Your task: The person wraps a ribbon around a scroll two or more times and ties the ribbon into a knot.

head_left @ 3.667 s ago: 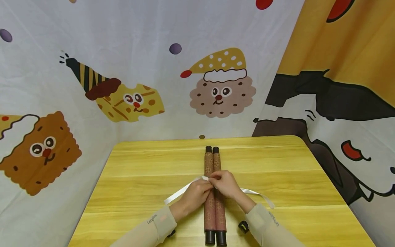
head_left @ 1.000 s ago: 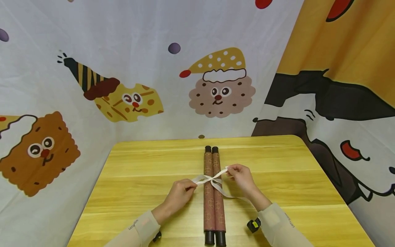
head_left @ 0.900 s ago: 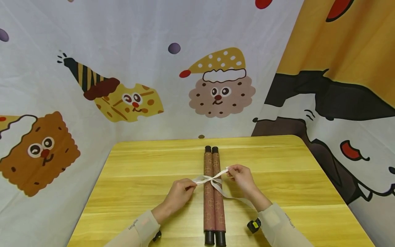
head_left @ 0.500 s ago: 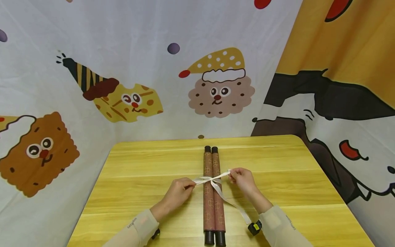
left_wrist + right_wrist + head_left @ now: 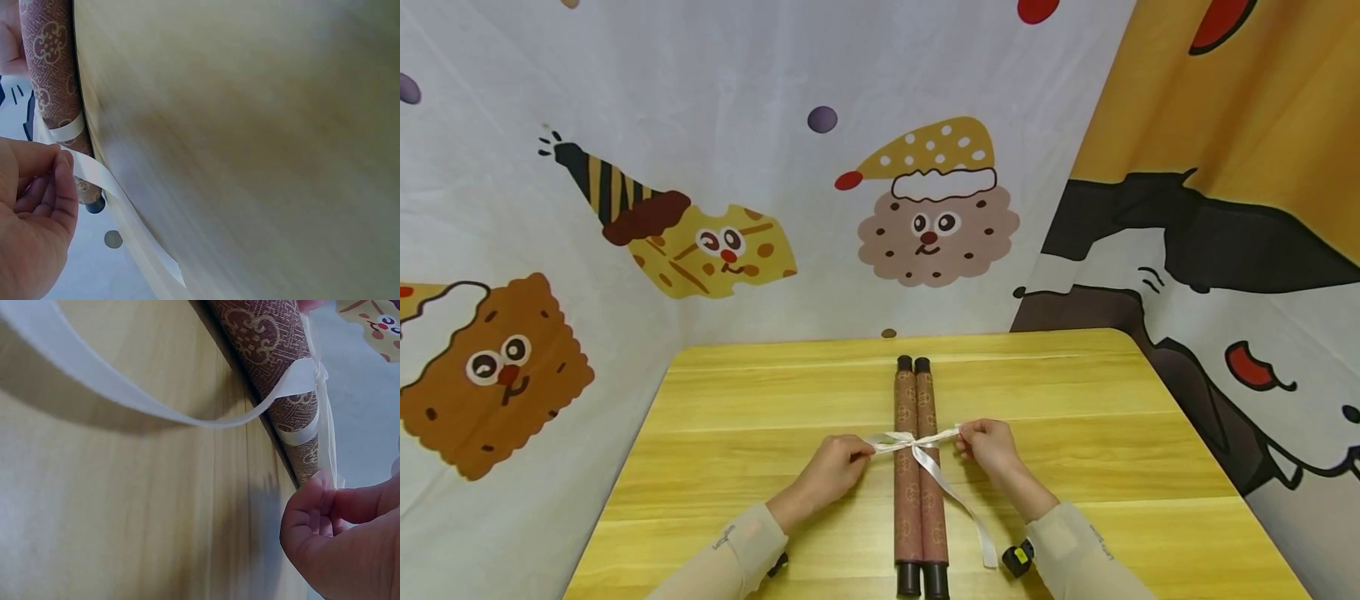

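Note:
Two brown patterned scrolls [image 5: 909, 508] with black end knobs lie side by side on the table in the head view. A white ribbon [image 5: 957, 497] goes round both and is knotted on top like a bow. To their left, my left hand [image 5: 833, 468] pinches ribbon between thumb and forefinger. My right hand [image 5: 990, 447] pinches the opposite side, so the ribbon stretches across the scrolls. One loose tail drapes toward the right front; in the left wrist view another ribbon tail [image 5: 140, 219] trails past the fingers. The right wrist view shows the ribbon band [image 5: 302, 431] round a scroll.
The scrolls lie lengthwise on a yellow wood-grain table [image 5: 737, 383]. Behind it hangs a white curtain [image 5: 745, 75] printed with cartoon food. A black wrist device [image 5: 1018, 557] sits beside the right sleeve.
From close together over the scrolls, my hands have moved apart, drawing out the ribbon on both sides of the knot. Lately the right hand has lowered slightly and the loose tail has swung down.

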`<move>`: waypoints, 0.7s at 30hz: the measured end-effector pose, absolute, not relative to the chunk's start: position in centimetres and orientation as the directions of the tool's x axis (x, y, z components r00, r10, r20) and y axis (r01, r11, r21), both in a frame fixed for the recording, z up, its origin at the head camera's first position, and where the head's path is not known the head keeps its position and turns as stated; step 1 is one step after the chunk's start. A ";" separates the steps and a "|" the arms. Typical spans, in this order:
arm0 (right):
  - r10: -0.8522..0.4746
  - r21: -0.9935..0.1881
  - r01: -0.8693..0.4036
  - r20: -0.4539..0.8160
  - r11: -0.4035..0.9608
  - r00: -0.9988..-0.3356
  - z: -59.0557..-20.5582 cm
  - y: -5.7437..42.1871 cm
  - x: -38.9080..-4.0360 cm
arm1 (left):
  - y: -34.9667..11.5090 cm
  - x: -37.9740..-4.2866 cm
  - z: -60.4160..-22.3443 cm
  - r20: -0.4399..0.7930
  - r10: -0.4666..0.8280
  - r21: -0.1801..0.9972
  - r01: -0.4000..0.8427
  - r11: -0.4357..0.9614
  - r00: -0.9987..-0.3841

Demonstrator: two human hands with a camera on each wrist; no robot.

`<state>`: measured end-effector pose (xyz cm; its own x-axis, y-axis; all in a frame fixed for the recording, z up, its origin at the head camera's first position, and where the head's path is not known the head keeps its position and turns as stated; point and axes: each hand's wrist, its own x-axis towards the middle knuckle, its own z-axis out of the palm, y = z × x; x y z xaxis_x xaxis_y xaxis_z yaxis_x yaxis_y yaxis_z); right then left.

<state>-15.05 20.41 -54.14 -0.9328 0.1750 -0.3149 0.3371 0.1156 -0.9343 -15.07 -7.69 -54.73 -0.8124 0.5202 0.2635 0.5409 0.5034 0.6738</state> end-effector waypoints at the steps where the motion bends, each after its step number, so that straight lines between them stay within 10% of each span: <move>1: 0.178 -0.934 0.341 -0.319 0.111 -0.931 -54.2 20.4 -15.0 | -7.7 -15.1 -54.7 0.258 0.519 0.673 0.537 0.509 -0.815; 21: 0.166 -0.951 0.303 -0.290 0.062 -0.943 -54.5 21.2 -15.5 | -8.1 -15.4 -53.7 0.237 0.467 0.714 0.479 0.511 -0.852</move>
<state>-15.47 21.17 -54.49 -0.9426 0.1657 -0.2900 0.3034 0.0621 -0.9508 -15.36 -8.12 -53.70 -0.8520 0.4666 0.2375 0.4788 0.5108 0.7140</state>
